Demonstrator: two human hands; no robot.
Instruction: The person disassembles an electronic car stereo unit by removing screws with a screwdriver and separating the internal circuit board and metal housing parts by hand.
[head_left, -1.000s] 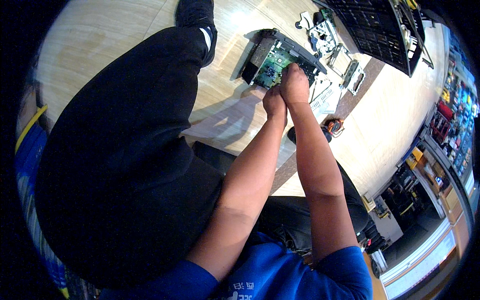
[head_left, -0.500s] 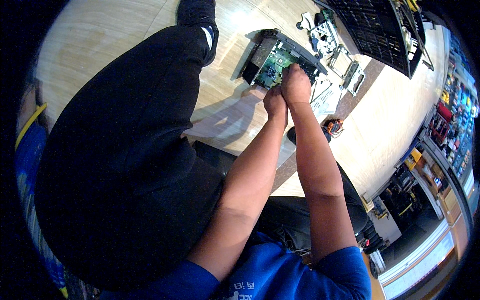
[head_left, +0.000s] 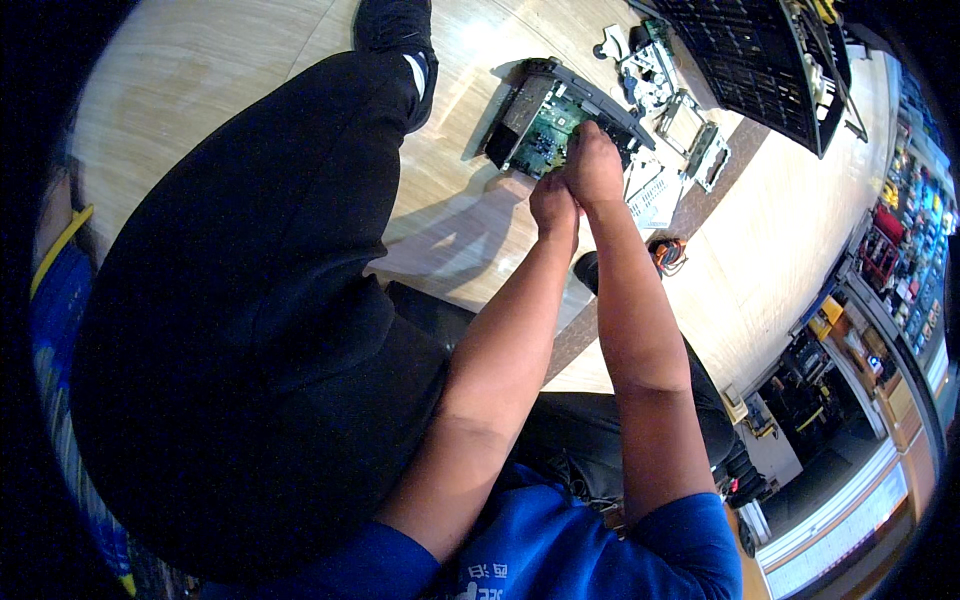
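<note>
One opened electronic unit [head_left: 516, 118] sat on the pale floor [head_left: 190, 140], ahead of the person and beyond the foot of the bent leg, its dark casing framing a bare green circuit board [head_left: 552, 128]. The right hand [head_left: 594, 168] was over the board's near right part with the fingers curled; the left hand [head_left: 553, 205] was at the near edge, just below the right one. Whether either was clamped on a tool or a part could not be told, as the fingertips were hidden.

Judged from this layout, the uncovering was done: the board lay exposed. What seemed left was the board itself, which was seated in the casing; the state of its fastenings was too small to read.

Just beside the unit, to the right, lay a slotted pale plate [head_left: 654, 200], then a loose metal frame [head_left: 708, 158] and a cluster of white and dark parts [head_left: 650, 82], apparently already off some device, though which one was unclear. Farther out stood a big black latticed panel [head_left: 750, 65]; nearer the person lay an orange cable [head_left: 671, 256].
</note>
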